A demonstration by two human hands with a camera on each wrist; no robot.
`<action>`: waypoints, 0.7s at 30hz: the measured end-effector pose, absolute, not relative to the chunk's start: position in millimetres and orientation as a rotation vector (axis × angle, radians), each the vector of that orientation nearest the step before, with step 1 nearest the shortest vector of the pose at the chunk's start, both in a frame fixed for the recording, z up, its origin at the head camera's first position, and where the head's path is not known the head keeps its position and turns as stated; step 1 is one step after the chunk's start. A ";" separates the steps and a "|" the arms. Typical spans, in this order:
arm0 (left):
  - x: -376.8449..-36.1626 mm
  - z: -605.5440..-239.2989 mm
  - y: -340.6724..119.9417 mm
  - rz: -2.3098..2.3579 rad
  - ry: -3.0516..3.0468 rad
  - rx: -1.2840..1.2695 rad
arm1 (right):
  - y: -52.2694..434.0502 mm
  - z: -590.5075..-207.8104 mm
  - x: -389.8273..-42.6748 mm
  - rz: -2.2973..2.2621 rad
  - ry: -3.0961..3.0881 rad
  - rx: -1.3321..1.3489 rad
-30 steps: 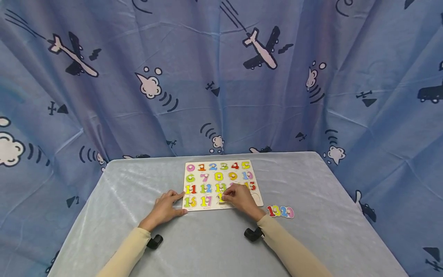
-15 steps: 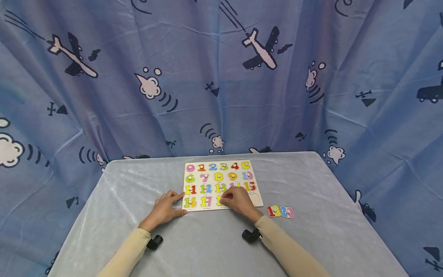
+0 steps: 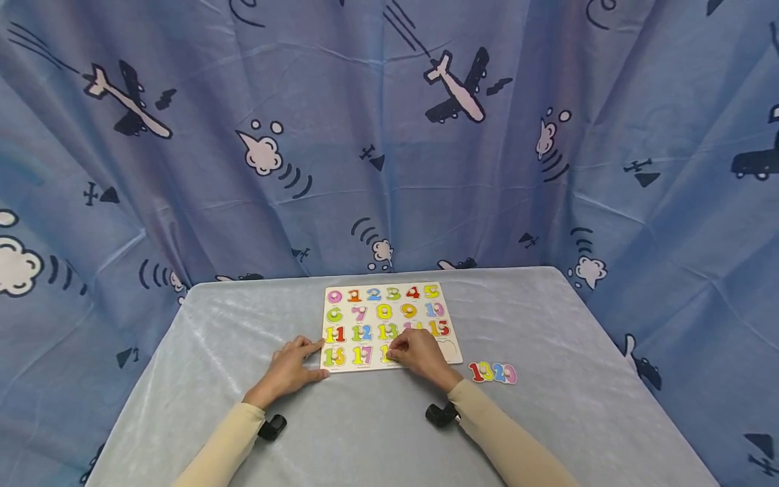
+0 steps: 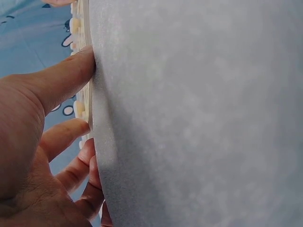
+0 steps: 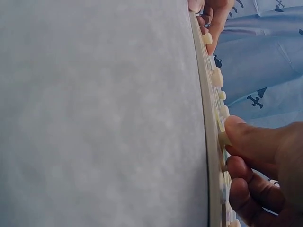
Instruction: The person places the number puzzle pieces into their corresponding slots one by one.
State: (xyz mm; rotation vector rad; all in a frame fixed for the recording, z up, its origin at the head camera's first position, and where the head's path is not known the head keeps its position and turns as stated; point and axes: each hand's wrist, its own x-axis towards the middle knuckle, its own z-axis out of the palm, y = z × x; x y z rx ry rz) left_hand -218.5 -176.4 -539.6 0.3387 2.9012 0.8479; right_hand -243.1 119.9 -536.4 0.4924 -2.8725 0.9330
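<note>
A wooden number puzzle board (image 3: 372, 304) lies on the table, most of its recesses filled with colourful knobbed numbers. My right hand (image 3: 420, 350) is over the bottom row and pinches the knob of a yellow number piece (image 3: 385, 352), which is mostly covered by the fingers. In the right wrist view, thumb and fingertip meet at that pale knob (image 5: 224, 138), low against the board. My left hand (image 3: 291, 365) rests at the board's lower left corner, fingers spread. Its thumb (image 4: 75, 71) touches the front edge in the left wrist view.
Loose number pieces (image 3: 493, 373) lie close together on the grey tablecloth (image 3: 365, 433), right of the board. A bare recess (image 3: 449, 350) shows at the board's lower right. Behind the table hangs a blue curtain (image 3: 341, 203) with airplane prints.
The yellow piece, earlier raised at the board, now lies lower in the bottom row. My right hand has shifted slightly left and down with it; the left hand has stayed put.
</note>
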 end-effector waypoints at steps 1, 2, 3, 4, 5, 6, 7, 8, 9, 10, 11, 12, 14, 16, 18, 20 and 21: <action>-218.6 -539.1 -176.9 0.846 2.902 0.339 | 119.4 -536.4 -243.6 0.938 -2.870 0.494; -218.8 -538.8 -177.1 0.847 2.902 0.339 | 119.3 -536.8 -244.1 0.944 -2.869 0.493; -218.7 -538.4 -177.1 0.844 2.901 0.340 | 119.4 -537.1 -244.4 0.948 -2.871 0.491; -218.7 -537.9 -176.9 0.844 2.901 0.340 | 119.6 -537.5 -244.7 0.954 -2.874 0.486; -218.7 -537.4 -176.7 0.843 2.900 0.339 | 119.8 -537.9 -244.9 0.960 -2.879 0.483; -218.7 -537.1 -176.5 0.842 2.901 0.337 | 120.1 -538.1 -245.0 0.970 -2.881 0.485; -218.3 -537.3 -176.5 0.842 2.900 0.335 | 120.4 -538.8 -245.0 0.981 -2.883 0.490; -218.1 -537.3 -176.6 0.844 2.898 0.332 | 120.3 -539.1 -245.0 0.985 -2.886 0.494; -217.9 -537.3 -176.9 0.846 2.897 0.331 | 119.9 -539.1 -245.3 0.988 -2.888 0.501; -218.1 -537.4 -176.7 0.848 2.899 0.332 | 120.0 -538.7 -245.2 0.989 -2.888 0.507; -218.4 -537.4 -176.7 0.849 2.898 0.333 | 120.0 -538.1 -245.2 0.992 -2.885 0.516; -218.7 -537.6 -176.9 0.852 2.900 0.334 | 119.9 -537.3 -245.3 0.995 -2.883 0.524; -219.3 -537.4 -177.5 0.858 2.900 0.337 | 119.7 -536.3 -245.7 0.984 -2.880 0.543; -219.9 -538.0 -177.9 0.854 2.902 0.335 | 120.2 -535.7 -245.5 0.984 -2.884 0.560; -220.0 -538.5 -178.0 0.851 2.901 0.333 | 121.4 -535.5 -245.1 0.978 -2.890 0.581; -220.1 -539.1 -177.9 0.847 2.897 0.333 | 123.0 -535.5 -244.6 0.967 -2.903 0.582; -220.2 -539.4 -177.7 0.847 2.895 0.334 | 124.0 -535.3 -244.4 0.959 -2.902 0.586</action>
